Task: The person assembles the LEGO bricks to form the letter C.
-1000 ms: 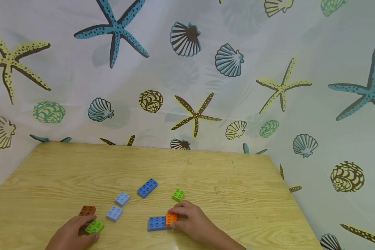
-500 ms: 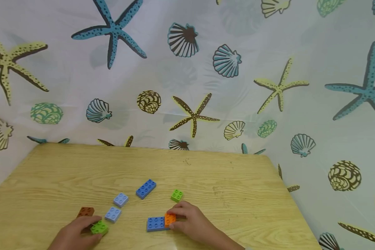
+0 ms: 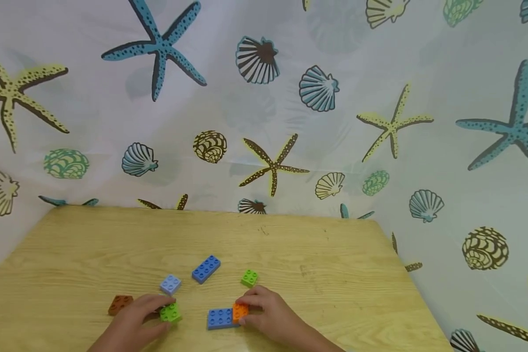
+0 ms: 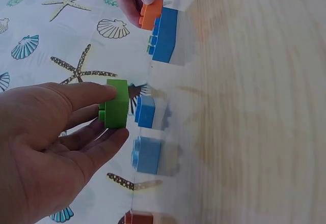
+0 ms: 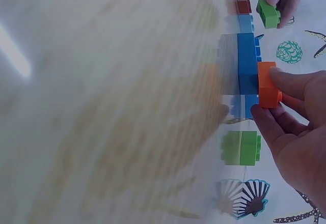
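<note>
Thumb and fingers of my left hand pinch a green toy building brick, held above the table in the left wrist view. Beneath it lies a light blue brick, almost wholly hidden by hand and brick in the head view; a light blue brick shows in the left wrist view. My right hand pinches an orange brick. The orange brick sits on the right end of a long blue brick, touching its studded top in the right wrist view.
A second long blue brick, a light blue brick and a small green brick lie beyond the hands. Left of my left hand is a brown brick. A shell-and-starfish cloth hangs behind the wooden table.
My left hand has moved right with the green brick, away from the brown brick and over the nearer light blue one. The right hand keeps its place on the orange brick.
</note>
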